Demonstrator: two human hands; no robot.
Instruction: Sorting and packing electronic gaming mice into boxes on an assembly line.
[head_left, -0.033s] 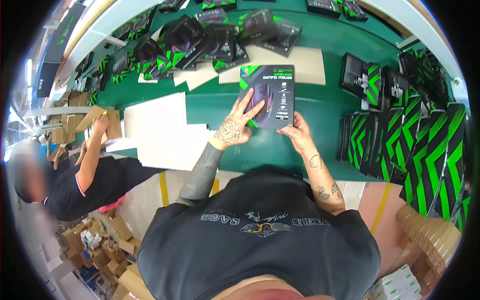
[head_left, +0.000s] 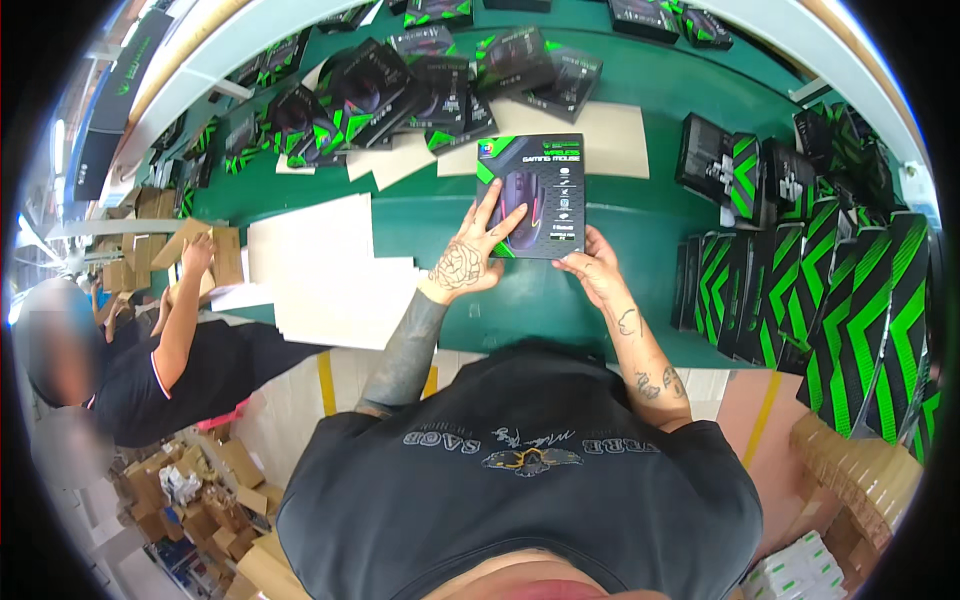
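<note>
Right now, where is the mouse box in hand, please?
In the head view, the mouse box is upper-centre over the green table, left hand on its front, right hand at its lower-right corner.

Green flat desk (head_left: 640,220) | left: cream rectangular sheets (head_left: 335,280) | rear: heaped black-and-green rectangular boxes (head_left: 375,80) | right: green-striped black boxes (head_left: 830,310), row

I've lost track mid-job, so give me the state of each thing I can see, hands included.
Mouse box, printed front facing up, no opening visible.
Left hand, spread on the box's front.
Right hand, at the box's lower right corner; grip unclear.
Pale sheets, flat, unevenly stacked.
Boxes at the back, piled askew.
Striped boxes at right, standing in a row.
</note>
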